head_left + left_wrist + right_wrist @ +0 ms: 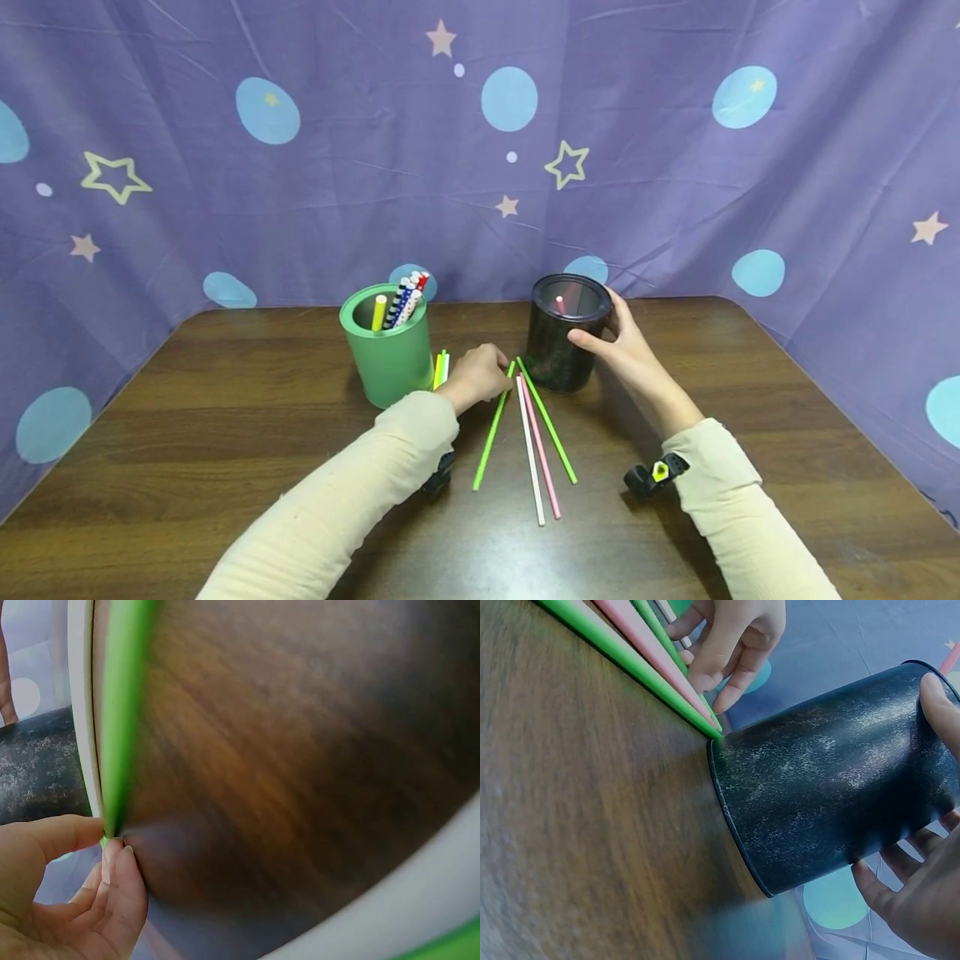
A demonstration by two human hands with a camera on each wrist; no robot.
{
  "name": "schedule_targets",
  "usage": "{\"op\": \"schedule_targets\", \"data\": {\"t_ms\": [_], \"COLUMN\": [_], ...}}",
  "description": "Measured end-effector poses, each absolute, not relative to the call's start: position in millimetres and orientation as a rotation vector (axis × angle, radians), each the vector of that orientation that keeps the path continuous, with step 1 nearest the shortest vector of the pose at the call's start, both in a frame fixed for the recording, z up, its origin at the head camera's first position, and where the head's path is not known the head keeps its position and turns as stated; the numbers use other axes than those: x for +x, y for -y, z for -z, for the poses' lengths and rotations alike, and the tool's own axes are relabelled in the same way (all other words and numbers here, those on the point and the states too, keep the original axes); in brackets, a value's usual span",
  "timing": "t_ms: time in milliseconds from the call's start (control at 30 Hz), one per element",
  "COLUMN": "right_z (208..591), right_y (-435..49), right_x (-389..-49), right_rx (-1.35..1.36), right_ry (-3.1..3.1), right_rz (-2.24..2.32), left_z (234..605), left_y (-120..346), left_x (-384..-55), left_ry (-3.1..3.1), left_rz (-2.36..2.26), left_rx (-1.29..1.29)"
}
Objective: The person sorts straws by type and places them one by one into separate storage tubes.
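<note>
My left hand (480,372) pinches the far end of a thin green straw (490,442) between thumb and fingers. In the left wrist view, the green straw (124,712) runs up from the fingertips, partly blurred. Beside it on the table lie a white straw (532,462), a pink straw (543,458) and a second green straw (551,429), fanned out. My right hand (618,337) grips the black can (558,354) at its upper right side, thumb near the rim. The can stands upright, with a pink straw (559,305) inside.
A green can (390,367) stands to the left, holding several striped, dotted and yellow straws (405,300). More yellow, green and white straws (438,371) show between that can and my left hand. A purple patterned curtain (420,208) hangs behind the wooden table (225,433).
</note>
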State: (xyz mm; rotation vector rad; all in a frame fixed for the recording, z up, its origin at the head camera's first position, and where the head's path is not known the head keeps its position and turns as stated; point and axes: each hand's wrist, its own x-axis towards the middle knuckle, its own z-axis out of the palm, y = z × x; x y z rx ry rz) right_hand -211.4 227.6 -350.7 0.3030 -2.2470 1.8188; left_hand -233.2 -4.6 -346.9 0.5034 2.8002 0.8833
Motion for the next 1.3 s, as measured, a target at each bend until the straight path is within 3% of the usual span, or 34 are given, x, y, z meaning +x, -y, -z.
{"op": "schedule_targets", "data": {"t_ms": [600, 967, 1300], "right_z": [352, 354, 352], "right_y": [-227, -226, -227], "right_x": [-211, -212, -212], "right_rx": [0.296, 0.309, 0.305], "right_ry": [2.252, 2.251, 2.235], "right_rz": [-1.819, -1.805, -1.826], "left_z": [351, 347, 308], "left_y": [4, 6, 7], "left_x": [-232, -236, -228], "left_ry": [-2.765, -2.387, -2.584], "left_rz": [-0.914, -1.426, -1.674], "left_rx": [0.513, 0.390, 0.672]}}
